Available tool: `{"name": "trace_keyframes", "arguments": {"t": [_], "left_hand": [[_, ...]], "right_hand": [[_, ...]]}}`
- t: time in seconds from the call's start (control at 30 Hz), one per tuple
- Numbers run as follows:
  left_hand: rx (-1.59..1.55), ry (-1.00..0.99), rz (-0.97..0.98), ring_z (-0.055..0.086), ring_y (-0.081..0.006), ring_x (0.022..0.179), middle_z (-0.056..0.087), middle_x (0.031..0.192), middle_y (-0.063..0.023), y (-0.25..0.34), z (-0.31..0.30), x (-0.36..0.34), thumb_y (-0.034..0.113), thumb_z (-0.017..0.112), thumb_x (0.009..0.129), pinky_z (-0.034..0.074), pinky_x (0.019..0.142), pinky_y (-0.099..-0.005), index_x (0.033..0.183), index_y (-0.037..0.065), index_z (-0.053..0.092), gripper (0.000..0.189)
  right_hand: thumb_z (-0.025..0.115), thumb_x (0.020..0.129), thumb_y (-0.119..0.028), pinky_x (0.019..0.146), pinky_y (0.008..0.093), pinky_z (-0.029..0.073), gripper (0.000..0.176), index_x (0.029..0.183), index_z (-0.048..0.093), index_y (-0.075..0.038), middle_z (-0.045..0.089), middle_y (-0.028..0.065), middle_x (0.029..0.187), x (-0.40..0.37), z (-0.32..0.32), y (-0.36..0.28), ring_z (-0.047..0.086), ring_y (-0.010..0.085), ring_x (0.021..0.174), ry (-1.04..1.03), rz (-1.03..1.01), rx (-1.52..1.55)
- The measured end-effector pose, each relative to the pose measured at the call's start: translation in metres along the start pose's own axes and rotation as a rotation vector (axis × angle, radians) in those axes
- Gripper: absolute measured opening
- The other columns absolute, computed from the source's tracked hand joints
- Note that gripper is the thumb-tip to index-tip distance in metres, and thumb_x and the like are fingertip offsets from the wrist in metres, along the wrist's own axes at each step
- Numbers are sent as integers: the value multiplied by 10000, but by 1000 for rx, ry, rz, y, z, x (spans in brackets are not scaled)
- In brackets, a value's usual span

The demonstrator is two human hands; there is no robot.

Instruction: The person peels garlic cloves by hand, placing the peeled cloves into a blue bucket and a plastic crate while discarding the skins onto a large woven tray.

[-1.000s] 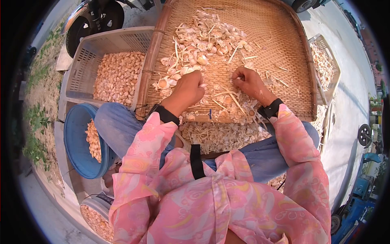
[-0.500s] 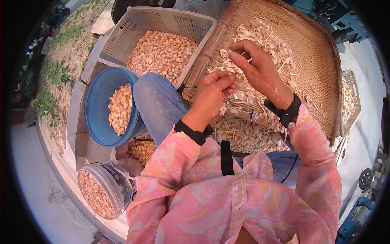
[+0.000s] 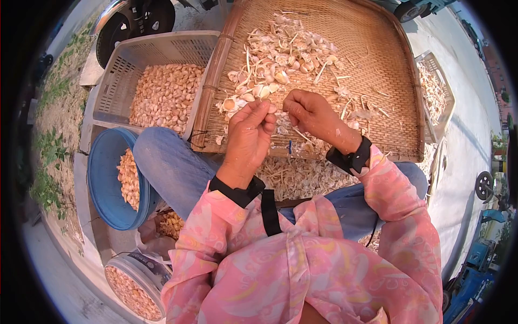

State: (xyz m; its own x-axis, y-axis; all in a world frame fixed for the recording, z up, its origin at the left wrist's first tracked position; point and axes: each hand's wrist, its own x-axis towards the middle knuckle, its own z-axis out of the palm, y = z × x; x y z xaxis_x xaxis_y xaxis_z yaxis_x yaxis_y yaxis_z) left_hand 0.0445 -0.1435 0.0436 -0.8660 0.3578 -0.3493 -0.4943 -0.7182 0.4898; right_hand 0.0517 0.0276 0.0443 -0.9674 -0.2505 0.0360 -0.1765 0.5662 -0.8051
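My left hand [image 3: 250,132] is closed over the near left part of the woven tray [image 3: 372,59], pinching a small pale garlic clove [image 3: 272,109] between thumb and fingers. Close to its right, my right hand [image 3: 318,117] has its fingers curled together beside the clove; what they hold, if anything, is hidden. Beyond both hands, garlic cloves and papery skins [image 3: 291,54] lie scattered on the tray. More skins [image 3: 302,178] are heaped below the tray's near edge, between my knees.
Left of the tray stands a plastic crate [image 3: 116,86] of cloves. A blue bucket [image 3: 100,181] with cloves is by my knee, and a white bucket [image 3: 132,289] of cloves lies nearer. At the right is another crate [image 3: 445,102] with skins. A wheel [image 3: 110,38] stands behind.
The view has shifted, so the tray and crates appear further left. My right hand has come down beside my left hand, its fingers now curled. A clove now shows at my left fingertips.
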Motion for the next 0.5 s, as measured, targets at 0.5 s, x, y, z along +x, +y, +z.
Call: {"name": "trace_keyframes", "arguments": {"t": [0.5], "left_hand": [[1652, -105, 359, 588, -141, 707, 612, 842, -94, 43, -14, 62, 56, 541, 818, 470, 635, -271, 1019, -22, 576, 218]], "right_hand": [[564, 745, -33, 665, 404, 467, 230, 972, 571, -66, 540, 137, 826, 66, 17, 62, 562, 359, 808, -22, -206, -586]]}}
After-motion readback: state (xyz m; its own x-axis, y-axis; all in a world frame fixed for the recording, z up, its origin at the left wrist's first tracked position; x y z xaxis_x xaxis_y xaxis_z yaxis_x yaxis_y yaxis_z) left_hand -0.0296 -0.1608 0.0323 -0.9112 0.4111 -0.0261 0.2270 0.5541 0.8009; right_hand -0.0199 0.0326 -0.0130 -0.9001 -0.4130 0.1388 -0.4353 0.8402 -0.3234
